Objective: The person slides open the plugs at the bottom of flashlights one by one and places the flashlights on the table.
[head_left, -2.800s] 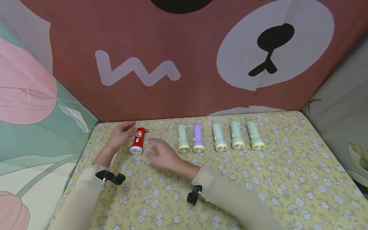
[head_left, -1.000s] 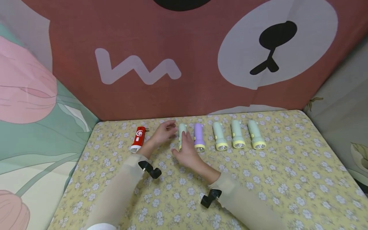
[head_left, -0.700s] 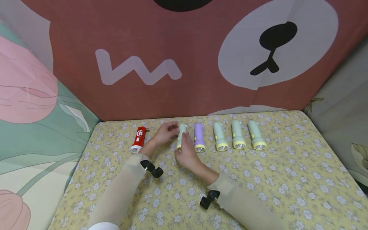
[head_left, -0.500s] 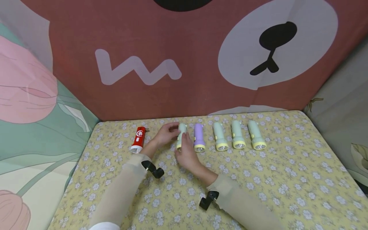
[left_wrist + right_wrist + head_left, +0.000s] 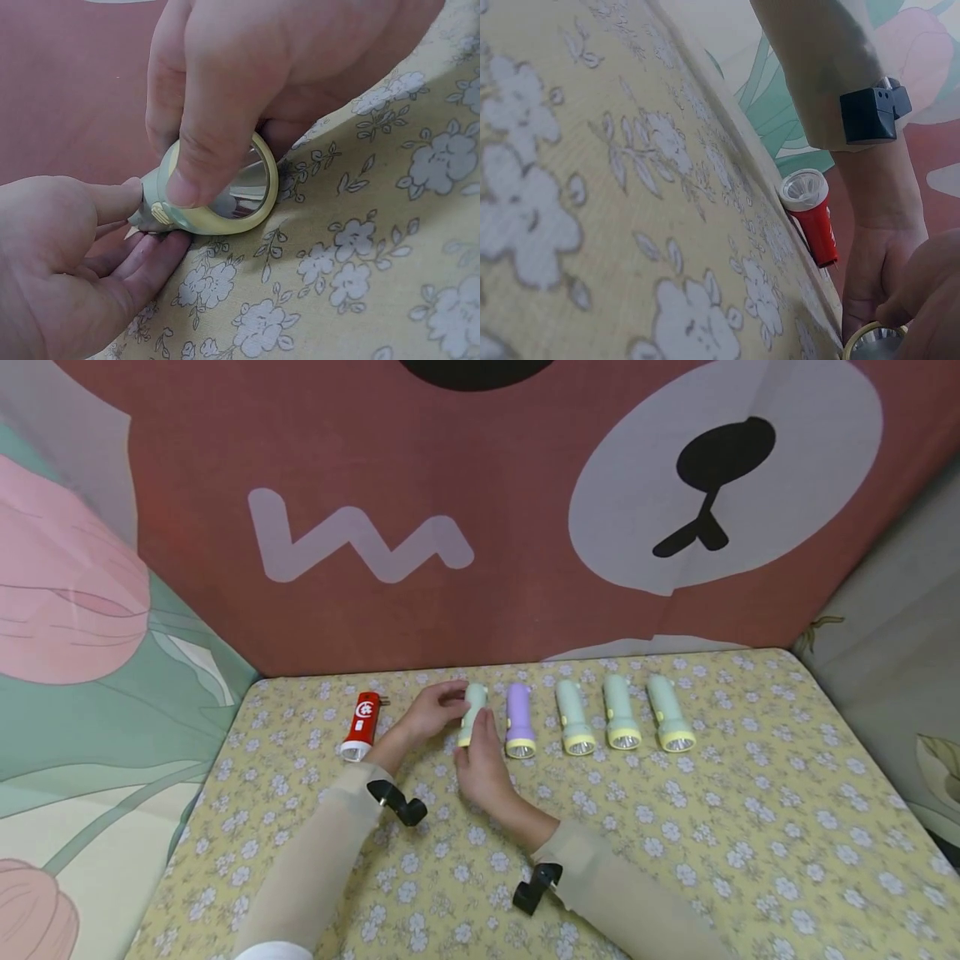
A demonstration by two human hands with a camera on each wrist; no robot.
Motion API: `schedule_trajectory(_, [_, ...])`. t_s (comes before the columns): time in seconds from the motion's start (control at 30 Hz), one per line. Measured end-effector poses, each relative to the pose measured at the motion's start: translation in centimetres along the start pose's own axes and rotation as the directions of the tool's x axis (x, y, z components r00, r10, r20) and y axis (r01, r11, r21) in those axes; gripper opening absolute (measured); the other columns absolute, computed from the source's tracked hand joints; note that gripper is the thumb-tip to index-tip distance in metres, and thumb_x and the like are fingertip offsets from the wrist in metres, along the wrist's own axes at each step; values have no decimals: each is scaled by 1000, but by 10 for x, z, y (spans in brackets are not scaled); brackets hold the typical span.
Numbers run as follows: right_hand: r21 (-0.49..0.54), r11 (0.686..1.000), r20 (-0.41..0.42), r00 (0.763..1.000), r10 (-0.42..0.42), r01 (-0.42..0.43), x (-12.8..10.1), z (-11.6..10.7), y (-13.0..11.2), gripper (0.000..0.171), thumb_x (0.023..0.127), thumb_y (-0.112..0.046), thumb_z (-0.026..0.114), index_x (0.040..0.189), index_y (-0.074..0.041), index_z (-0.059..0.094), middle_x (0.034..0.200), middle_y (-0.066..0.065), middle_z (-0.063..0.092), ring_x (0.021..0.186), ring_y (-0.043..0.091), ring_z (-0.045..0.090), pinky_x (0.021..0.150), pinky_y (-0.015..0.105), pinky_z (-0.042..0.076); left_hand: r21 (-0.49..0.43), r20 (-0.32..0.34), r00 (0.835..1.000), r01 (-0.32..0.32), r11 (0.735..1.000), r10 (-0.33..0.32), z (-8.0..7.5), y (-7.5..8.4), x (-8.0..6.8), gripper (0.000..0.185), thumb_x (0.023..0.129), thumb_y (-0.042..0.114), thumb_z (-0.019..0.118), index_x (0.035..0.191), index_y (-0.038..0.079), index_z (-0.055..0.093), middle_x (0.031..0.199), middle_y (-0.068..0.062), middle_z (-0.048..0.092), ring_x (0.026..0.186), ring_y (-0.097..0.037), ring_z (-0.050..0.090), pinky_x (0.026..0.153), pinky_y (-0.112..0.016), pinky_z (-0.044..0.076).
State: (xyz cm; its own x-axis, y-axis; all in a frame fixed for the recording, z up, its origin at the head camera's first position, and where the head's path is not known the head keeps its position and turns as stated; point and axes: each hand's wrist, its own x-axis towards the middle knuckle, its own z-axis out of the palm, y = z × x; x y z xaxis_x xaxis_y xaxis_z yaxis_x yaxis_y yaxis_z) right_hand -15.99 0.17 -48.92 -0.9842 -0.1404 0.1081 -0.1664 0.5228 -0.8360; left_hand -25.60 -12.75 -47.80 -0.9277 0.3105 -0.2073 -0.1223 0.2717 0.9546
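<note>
A pale green flashlight (image 5: 472,706) with a yellow head ring is between my two hands. At its tail end, my left hand (image 5: 433,710) pinches the body between thumb and fingers from the left. My right hand (image 5: 486,768) grips the head end. In the left wrist view, the right thumb presses on the yellow ring beside the lens (image 5: 251,187), and left fingers lie against the body near a ribbed yellow switch (image 5: 160,214). Close on the right lies a purple flashlight (image 5: 518,718), apart from the hands. A red flashlight (image 5: 362,724) with a white head lies to the left.
Several flashlights lie in a row on the flowered tablecloth (image 5: 420,877); the green ones at the right are a near one (image 5: 573,714), a middle one (image 5: 619,710) and an end one (image 5: 667,710). A red printed curtain (image 5: 480,618) stands behind the table.
Both hands have moved right, from around the red flashlight to the leftmost green one, and closed on it. Its head end has shifted slightly, and its lens no longer shows in the head view.
</note>
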Motion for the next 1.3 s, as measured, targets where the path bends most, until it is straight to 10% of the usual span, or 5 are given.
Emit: schedule_trajectory(1.3, [142, 989, -78, 996, -31, 42, 0, -14, -7, 72, 95, -5, 71, 152, 13, 31, 160, 30, 28, 146, 41, 32, 118, 48, 34, -92, 29, 1000, 10, 996, -7, -13, 13, -16, 51, 104, 7, 58, 153, 3, 44, 144, -21, 51, 127, -34, 55, 93, -39, 57])
